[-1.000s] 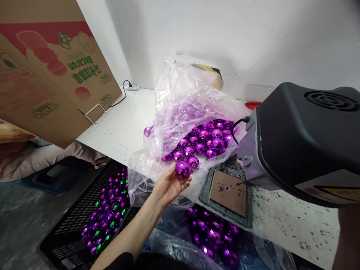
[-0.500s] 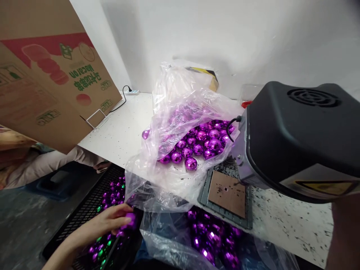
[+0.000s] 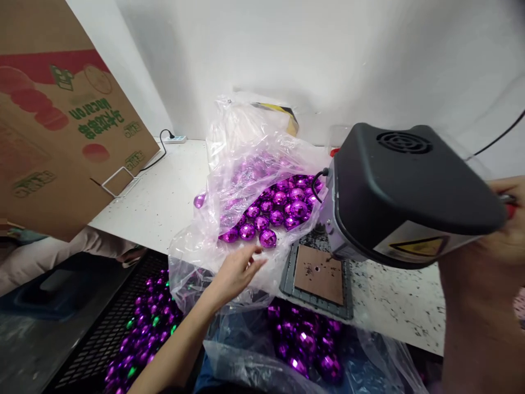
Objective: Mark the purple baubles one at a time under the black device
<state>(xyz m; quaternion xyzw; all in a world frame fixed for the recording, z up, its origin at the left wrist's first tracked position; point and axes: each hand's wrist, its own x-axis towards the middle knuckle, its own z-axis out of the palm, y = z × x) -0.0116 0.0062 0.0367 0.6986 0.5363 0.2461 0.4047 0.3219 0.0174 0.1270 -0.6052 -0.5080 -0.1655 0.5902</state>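
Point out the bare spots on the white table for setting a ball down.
Bare: the white table between the cardboard box and the plastic bag; also the front edge right of the brown pad. Crowded: the bag's purple balls, by the left hand.

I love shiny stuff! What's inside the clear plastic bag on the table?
Shiny purple balls lie in the bag, near the left hand. Folded plastic blurs those at the back.

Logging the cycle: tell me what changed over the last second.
The left hand took one of the purple faceted balls from the plastic bag, carried it down to the black crate, let it go, and came back up empty and open beside the bag. Bag, black machine and cardboard box stayed put.
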